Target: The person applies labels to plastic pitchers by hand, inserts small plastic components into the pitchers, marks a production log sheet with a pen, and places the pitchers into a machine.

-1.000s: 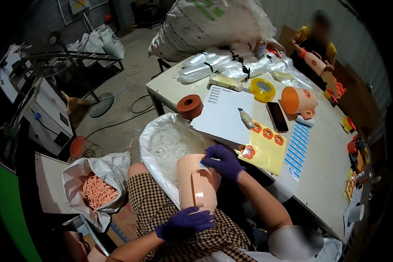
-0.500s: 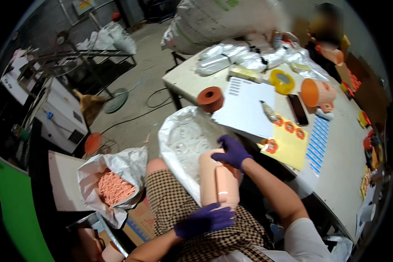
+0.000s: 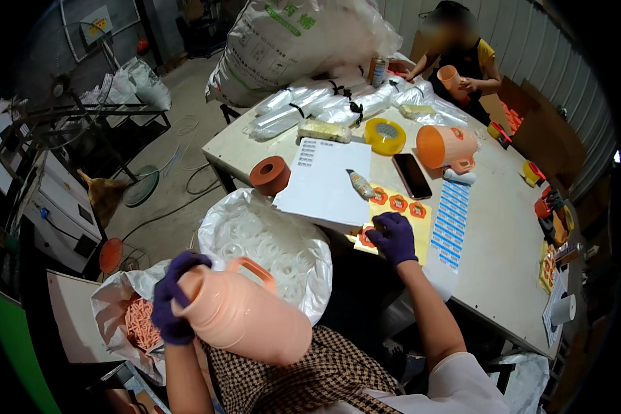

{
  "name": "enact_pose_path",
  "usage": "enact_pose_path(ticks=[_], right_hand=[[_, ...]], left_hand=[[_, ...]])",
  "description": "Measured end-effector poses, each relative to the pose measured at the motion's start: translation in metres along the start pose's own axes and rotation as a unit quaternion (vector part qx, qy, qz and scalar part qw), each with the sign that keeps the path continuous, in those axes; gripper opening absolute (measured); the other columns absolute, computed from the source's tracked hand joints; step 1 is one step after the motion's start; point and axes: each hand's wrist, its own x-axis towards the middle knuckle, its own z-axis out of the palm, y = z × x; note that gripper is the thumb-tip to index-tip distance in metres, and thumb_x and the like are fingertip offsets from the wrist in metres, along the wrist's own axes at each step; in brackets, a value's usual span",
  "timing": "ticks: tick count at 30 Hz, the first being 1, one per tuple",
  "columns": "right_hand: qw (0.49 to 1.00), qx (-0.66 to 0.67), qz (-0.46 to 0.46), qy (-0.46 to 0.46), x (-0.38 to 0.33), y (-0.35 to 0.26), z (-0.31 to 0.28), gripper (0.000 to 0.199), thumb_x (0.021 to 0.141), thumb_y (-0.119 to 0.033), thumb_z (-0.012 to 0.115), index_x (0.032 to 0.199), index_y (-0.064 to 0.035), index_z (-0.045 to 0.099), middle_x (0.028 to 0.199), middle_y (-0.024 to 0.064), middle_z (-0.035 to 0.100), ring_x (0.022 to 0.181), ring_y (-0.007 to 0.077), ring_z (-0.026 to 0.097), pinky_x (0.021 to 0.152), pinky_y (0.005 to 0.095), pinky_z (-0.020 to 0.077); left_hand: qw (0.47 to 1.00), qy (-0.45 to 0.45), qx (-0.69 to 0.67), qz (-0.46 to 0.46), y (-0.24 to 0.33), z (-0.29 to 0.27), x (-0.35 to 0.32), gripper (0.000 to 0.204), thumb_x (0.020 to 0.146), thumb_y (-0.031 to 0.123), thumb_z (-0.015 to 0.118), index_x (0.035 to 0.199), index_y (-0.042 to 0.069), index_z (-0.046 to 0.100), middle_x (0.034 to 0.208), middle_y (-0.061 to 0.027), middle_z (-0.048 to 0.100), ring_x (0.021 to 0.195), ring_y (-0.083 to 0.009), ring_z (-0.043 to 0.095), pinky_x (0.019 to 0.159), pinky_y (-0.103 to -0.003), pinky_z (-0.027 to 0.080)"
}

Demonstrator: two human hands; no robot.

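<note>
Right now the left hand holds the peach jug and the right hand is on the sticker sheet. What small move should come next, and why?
Probably peel one orange sticker off the yellow sheet. The right hand already rests at the sheet's near edge, fingers on a sticker, while the left hand holds the jug tilted on the lap, its side facing up with no sticker showing there.

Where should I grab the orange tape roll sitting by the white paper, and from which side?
Probably from above, fingers across its outer wall. The orange tape roll stands on its flat end near the table edge, hollow core facing up, round side clear except where the white paper lies close on its right.
</note>
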Motion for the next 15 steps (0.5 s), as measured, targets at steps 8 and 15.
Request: enact_pose_path(ticks=[8, 15], right_hand=[[0.998, 0.028, 0.048, -0.006, 0.005, -0.005, -0.001, 0.018, 0.072, -0.023, 0.083, 0.081, -0.0102, 0.075, 0.081, 0.0063, 0.068, 0.081, 0.0263, 0.065, 0.075, 0.0381, 0.0517], [0.956, 0.270, 0.009, -0.119, 0.002, 0.036, -0.003, 0.016, 0.090, -0.020, 0.064, 0.093, -0.0052, 0.071, 0.103, 0.0072, 0.070, 0.100, 0.0221, 0.065, 0.106, 0.0381, 0.0448]], left_hand=[[0.943, -0.005, -0.235, -0.236, -0.141, 0.060, 0.021, 0.047, 0.090, 0.040, 0.066, 0.113, -0.001, 0.061, 0.126, -0.0176, 0.064, 0.109, -0.0251, 0.064, 0.097, -0.039, 0.052], [0.929, -0.030, -0.246, -0.275, -0.191, 0.012, 0.017, 0.058, 0.095, 0.042, 0.058, 0.134, -0.001, 0.054, 0.125, -0.0157, 0.064, 0.114, -0.0261, 0.063, 0.101, -0.041, 0.050]])
